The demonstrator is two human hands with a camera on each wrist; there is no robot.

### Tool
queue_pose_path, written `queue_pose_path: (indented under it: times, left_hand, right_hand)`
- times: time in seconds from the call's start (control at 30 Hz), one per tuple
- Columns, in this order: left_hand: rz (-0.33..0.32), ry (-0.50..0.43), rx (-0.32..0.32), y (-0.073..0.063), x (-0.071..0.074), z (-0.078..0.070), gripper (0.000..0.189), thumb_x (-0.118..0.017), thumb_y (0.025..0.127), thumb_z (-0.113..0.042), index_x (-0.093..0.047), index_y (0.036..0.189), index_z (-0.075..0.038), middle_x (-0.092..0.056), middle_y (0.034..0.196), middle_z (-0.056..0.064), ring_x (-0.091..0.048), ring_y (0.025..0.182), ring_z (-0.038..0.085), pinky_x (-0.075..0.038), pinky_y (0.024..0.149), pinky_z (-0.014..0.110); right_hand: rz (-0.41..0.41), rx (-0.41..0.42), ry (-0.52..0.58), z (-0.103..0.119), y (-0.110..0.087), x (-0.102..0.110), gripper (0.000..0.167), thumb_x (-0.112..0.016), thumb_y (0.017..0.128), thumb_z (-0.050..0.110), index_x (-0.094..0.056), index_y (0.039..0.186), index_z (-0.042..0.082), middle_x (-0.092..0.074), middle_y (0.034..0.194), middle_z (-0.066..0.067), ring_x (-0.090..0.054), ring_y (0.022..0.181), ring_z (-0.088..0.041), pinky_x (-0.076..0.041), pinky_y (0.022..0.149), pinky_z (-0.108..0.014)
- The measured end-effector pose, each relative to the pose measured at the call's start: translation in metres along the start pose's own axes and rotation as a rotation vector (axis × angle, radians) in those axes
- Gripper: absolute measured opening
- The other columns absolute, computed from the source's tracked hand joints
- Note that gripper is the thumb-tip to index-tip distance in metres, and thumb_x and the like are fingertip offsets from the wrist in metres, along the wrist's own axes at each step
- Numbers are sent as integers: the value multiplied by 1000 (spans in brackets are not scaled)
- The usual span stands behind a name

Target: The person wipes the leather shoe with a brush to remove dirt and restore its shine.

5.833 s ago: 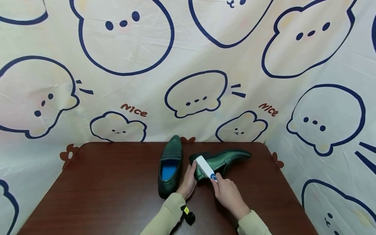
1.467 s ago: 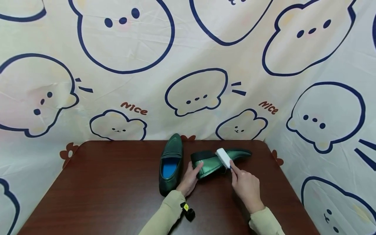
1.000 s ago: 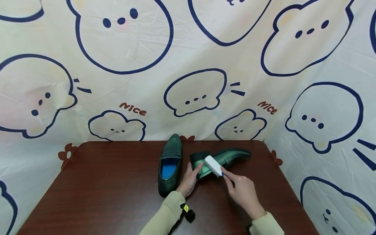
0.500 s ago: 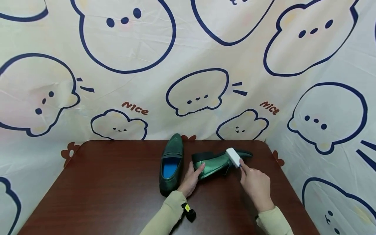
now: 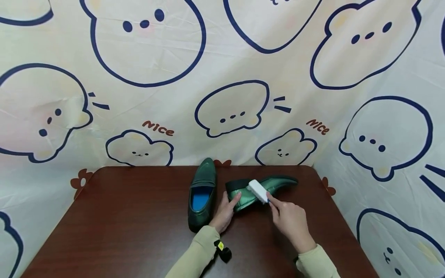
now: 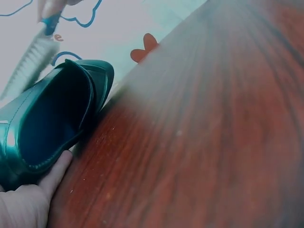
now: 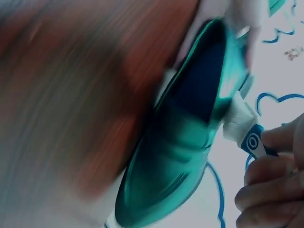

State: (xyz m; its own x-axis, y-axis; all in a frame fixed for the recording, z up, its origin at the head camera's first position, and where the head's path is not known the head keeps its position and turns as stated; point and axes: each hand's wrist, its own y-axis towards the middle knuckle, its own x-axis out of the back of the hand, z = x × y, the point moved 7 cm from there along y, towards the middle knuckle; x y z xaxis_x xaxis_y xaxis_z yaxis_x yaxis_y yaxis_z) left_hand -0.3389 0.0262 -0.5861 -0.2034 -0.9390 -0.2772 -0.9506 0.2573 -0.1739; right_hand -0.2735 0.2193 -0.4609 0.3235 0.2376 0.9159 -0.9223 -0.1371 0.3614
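Observation:
A green loafer [image 5: 247,196] lies tipped on its side, toe to the right, its dark heel toward the back wall. My left hand [image 5: 224,214] grips it round the heel end, thumb on the upper. In the left wrist view the opening of this loafer [image 6: 13,137] shows a dark inside. My right hand [image 5: 291,223] holds a white brush [image 5: 258,190] by its blue-and-white handle, fingers curled round it in the right wrist view. The brush's bristles lie against the side of the upper. A second green loafer [image 5: 204,175] with a blue insole stands upright to the left.
The brown tabletop [image 5: 132,216] spreads around the shoes. A cloth backdrop [image 5: 180,112] with bear drawings hangs behind and at both sides. A black strap with a yellow mark [image 5: 221,247] sits on the left wrist.
The brush sweeps back and forth along the loafer's side; in the last half second it moved left from near the toe to the middle. My left hand and both shoes stay put.

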Motion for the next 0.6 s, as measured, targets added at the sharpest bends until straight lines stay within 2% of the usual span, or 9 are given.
queue_pose_path:
  times: [0.13,0.23,0.37,0.6]
  left_hand:
    - [19,15,-4,0,-2,0,115,-62,100,-57,19,163,-6,21,172,17,11,159,41,-12,123,68]
    - [20,32,-9,0,-1,-2,117,-61,98,-61,20,162,-6,22,171,16,14,159,40,-12,124,66]
    - [17,33,-10,1,0,-2,116,-61,99,-61,19,162,-5,21,171,17,13,159,41,-13,124,66]
    - [7,30,-27,1,-1,-2,111,-60,101,-56,17,163,-3,16,172,20,5,159,44,-15,123,67]
  right_hand:
    - [-132,-26,-120,-22,2,11,40,-76,94,18,-72,134,17,-43,47,-2,-28,38,-15,-23,37,-31]
    - [-172,-41,-143,-31,4,15,40,-75,94,16,-72,134,15,-41,46,-2,-26,37,-15,-22,37,-31]
    - [-152,-23,-111,-32,4,14,40,-73,96,17,-70,136,15,-43,48,-1,-28,38,-14,-24,38,-31]
    - [-34,54,100,-18,-4,-4,44,-75,97,19,-68,140,25,-48,53,9,-31,45,-4,-29,45,-24]
